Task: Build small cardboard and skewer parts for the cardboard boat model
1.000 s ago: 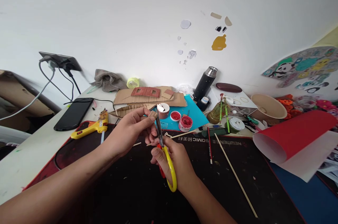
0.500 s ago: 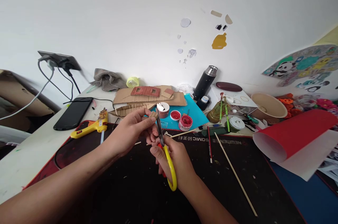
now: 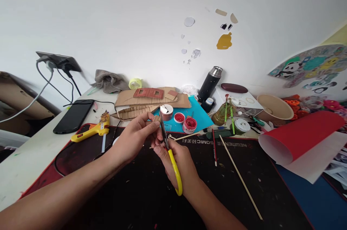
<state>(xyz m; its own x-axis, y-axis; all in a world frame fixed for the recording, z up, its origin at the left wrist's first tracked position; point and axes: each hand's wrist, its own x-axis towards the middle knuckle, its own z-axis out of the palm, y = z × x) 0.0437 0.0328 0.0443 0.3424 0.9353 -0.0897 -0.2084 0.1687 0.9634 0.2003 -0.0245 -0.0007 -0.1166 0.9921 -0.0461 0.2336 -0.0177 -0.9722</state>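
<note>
Between the thumb and fingers of my left hand (image 3: pixel 139 130) is a small piece of cardboard (image 3: pixel 156 118). My right hand (image 3: pixel 180 161) grips a pair of scissors (image 3: pixel 175 166) with yellow handles, its blades pointing up and away beside the cardboard piece. Whether the blades touch the piece cannot be made out. Both hands are above the black desk mat (image 3: pixel 130 194). Just beyond them stand a jar with a white lid (image 3: pixel 166 109), an open jar of red paint (image 3: pixel 189 124) and its paint-smeared lid (image 3: pixel 179 117).
Cardboard pieces (image 3: pixel 127 98) lie behind the hands, some painted red-brown. A yellow glue gun (image 3: pixel 93 132) and a black phone (image 3: pixel 73 116) are at left. To the right are a paintbrush (image 3: pixel 215 150), a wooden stick (image 3: pixel 241 177), a black thermos (image 3: pixel 210 83) and rolled red paper (image 3: pixel 306 136).
The scissors' handles sit closer together, and the red inner part no longer shows. My hands stay in nearly the same place; the whole view has shifted slightly.
</note>
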